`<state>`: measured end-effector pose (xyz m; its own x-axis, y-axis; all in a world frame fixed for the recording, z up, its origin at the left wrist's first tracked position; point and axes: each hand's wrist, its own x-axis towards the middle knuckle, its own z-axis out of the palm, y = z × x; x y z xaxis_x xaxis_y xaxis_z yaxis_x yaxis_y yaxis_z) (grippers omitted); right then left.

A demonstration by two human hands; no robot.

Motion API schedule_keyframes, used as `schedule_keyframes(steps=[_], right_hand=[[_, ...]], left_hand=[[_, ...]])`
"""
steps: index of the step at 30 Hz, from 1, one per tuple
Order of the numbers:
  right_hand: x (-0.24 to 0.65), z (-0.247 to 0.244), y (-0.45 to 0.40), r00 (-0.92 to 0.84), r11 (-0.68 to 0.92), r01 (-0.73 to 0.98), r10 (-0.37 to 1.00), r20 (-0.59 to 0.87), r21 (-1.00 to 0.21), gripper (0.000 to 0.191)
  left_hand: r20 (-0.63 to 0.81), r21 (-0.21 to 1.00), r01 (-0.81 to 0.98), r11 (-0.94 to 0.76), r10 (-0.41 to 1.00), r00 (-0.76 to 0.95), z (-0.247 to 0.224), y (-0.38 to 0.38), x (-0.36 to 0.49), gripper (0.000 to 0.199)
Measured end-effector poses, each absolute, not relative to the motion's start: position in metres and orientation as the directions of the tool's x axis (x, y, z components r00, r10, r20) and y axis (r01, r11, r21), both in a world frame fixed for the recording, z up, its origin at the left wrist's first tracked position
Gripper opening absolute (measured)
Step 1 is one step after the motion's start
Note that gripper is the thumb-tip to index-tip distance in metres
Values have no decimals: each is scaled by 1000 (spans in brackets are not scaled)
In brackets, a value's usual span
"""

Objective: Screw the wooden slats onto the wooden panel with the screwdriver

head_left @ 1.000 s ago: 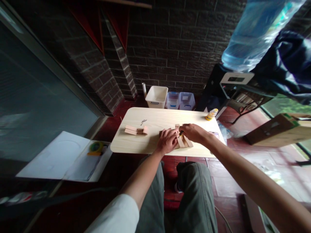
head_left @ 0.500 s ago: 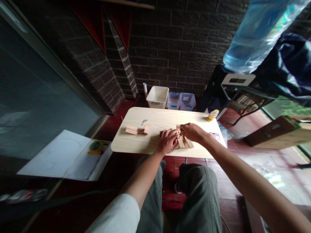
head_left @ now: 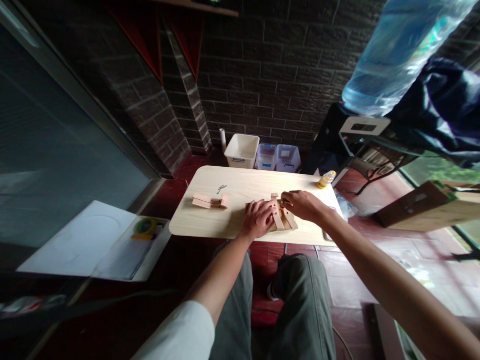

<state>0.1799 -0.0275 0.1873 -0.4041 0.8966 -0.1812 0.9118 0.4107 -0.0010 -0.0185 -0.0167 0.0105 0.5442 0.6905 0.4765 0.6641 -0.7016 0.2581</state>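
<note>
On the table, my left hand [head_left: 258, 219] presses over the left part of a wooden assembly [head_left: 278, 221], its fingers curled on the wood. Pale strips with dark holes lie across that assembly, and part of it is hidden under the hand. My right hand [head_left: 302, 204] is closed around a small yellow-and-black screwdriver-like tool [head_left: 285, 201], held over the right strip. Its tip is too small to make out. Farther left lies a second wooden piece [head_left: 210, 201] with dark holes, and behind it some small dark metal parts [head_left: 221, 188].
The light wood table [head_left: 210, 225] carries a yellow-capped bottle [head_left: 326, 179] at its back right. A phone, partly hidden by my right arm, lies near the right edge. Behind stand a cream bin [head_left: 242, 151] and clear boxes [head_left: 288, 158]. A cardboard box [head_left: 423, 205] stands right.
My right hand has moved slightly right with the tool, away from my left fingers, uncovering more of the strips. My left hand stays on the wood. The view has shifted a little.
</note>
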Motion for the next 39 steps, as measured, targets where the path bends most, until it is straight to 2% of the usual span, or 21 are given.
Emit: schedule_keyframes(steps=[7, 12, 30, 35, 39], right_hand=[[178, 172, -26, -464, 460, 886, 868, -179, -65, 21], [177, 170, -26, -463, 469, 883, 857, -225, -28, 25], [181, 165, -24, -508, 510, 859, 844, -169, -38, 24], [172, 161, -21, -538, 549, 836, 823, -180, 10, 24], [164, 165, -16, -474, 497, 867, 849, -234, 48, 24]], left_hand=[[475, 261, 671, -694, 698, 536, 12, -17, -18, 29], [489, 266, 671, -692, 697, 524, 13, -17, -17, 28], [491, 267, 665, -697, 692, 529, 9, -17, -17, 30], [498, 258, 678, -688, 696, 517, 8, -16, -17, 27], [489, 254, 682, -686, 700, 521, 8, -16, -17, 25]])
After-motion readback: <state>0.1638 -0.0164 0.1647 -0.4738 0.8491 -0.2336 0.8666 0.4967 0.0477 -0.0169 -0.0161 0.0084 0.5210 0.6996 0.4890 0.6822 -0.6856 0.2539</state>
